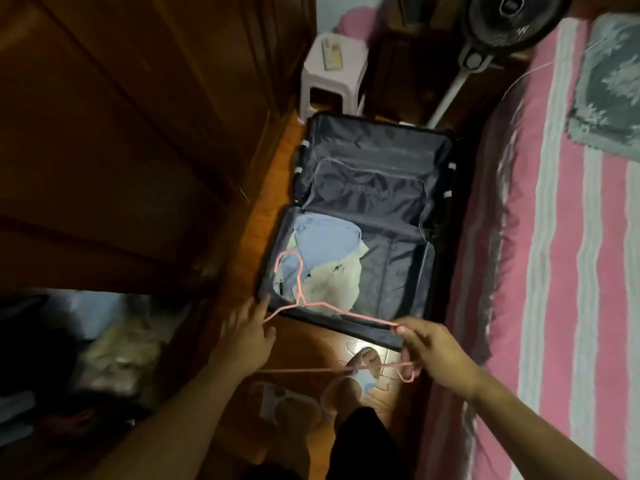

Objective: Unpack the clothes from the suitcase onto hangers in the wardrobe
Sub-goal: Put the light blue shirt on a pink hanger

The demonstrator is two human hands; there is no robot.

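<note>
**Op A:** While I watched the head feed, the suitcase (363, 216) lay open on the wooden floor, between the wardrobe (114, 133) and the bed (554, 237). What did you get on the hands?

**Op B:** I saw the right hand (429, 348) at the suitcase's near edge, thumb and fingers pinching the end of a pink hanger (301, 299). The hanger's hook stood over the clothes (325, 258). A second pink hanger (381, 368) hung from the same hand, lower down, its wire running out toward the left.

**Op A:** And the left hand (249, 327)?

**Op B:** At the suitcase's near left corner, fingers spread and straight, holding nothing. The fingertips were by the other end of the upper hanger; I couldn't tell if they touched it.

**Op A:** I made out the clothes in the suitcase's near half, left side: a blue piece on top, cream ones under it. The right side of that half showed bare lining, and the far half was zipped over.

**Op B:** Agreed. Beyond the suitcase I saw a pink stool (332, 67) and a fan (502, 22). Near of it, sandalled feet (367, 362) on the floor, and blurred clothes low in the wardrobe.
</note>
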